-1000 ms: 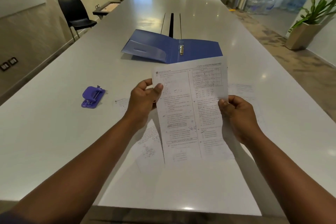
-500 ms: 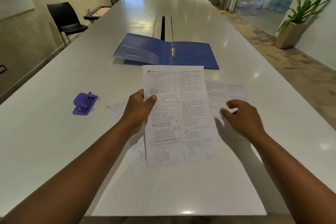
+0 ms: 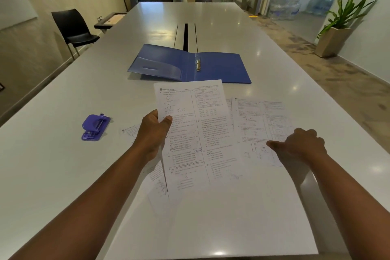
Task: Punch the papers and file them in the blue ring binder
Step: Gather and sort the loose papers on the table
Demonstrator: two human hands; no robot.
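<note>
Releasing the printed white sheet [image 3: 190, 133] that the left hand [image 3: 155, 131] alone now pinched, the right hand [image 3: 299, 145] had dropped, fingers curled, onto loose pages [image 3: 259, 124] at three o'clock; gathering likely continued, with the purple punch [image 3: 95, 126] at nine, open blue binder [image 3: 190, 65] at twelve on the desk [image 3: 63, 175].

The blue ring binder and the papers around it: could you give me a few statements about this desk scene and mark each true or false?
1. The blue plastic ring binder lies open on the grey table. True.
2. The left hand grips a printed white sheet. True.
3. The right hand holds the purple hole punch. False: the punch sits alone on the table, left of the left hand; the right hand rests on another printed sheet.
4. Papers are already filed on the binder's rings. False: the rings are bare.
5. A black chair stands left of the table. True.
</note>
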